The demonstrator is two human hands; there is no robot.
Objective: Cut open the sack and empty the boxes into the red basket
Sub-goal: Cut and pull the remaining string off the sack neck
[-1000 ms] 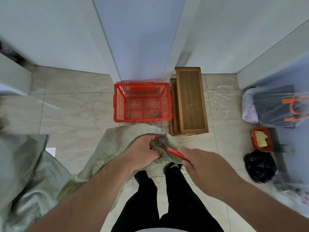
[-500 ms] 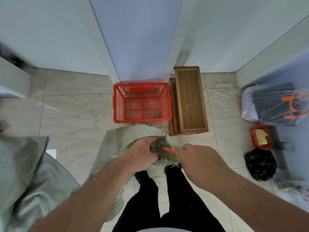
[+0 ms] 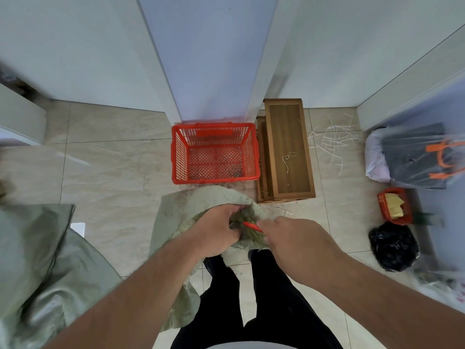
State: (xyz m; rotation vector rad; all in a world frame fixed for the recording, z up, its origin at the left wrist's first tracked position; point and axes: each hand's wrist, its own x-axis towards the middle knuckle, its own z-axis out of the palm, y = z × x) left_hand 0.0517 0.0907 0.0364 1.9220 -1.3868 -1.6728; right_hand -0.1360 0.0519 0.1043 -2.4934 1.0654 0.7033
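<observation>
A person stands on the tiled floor (image 3: 105,170) over a green woven sack (image 3: 191,207), working at its gathered mouth. The left hand (image 3: 216,233) is clenched around the bunched fabric at the top of the sack, holding it up, while the right hand (image 3: 297,245) is closed around a red-handled cutter (image 3: 251,226), whose tip lies against the knot of fabric just beside the left hand's fingers (the blade itself is hidden in the folds).

Judging by how things lie, the task is in its opening stage: the cut appears to be under way or about to start, and whether the sack is open yet cannot be told. No boxes are in sight; they presumably remain inside the sack. The red basket (image 3: 254,149) waits on the floor directly beyond the sack, against the foot of the white pillar (image 3: 208,59), holding only a few loose strands and scraps on its mesh bottom. Everything after the cut is left to do: spreading the mouth, lifting out the boxes and tipping them into the basket.

A wooden crate (image 3: 288,149) stands touching the basket's right side. A second grey-green sack (image 3: 32,253) lies at the floor's left edge, and a black bag (image 3: 393,245) sits near the right wall.
</observation>
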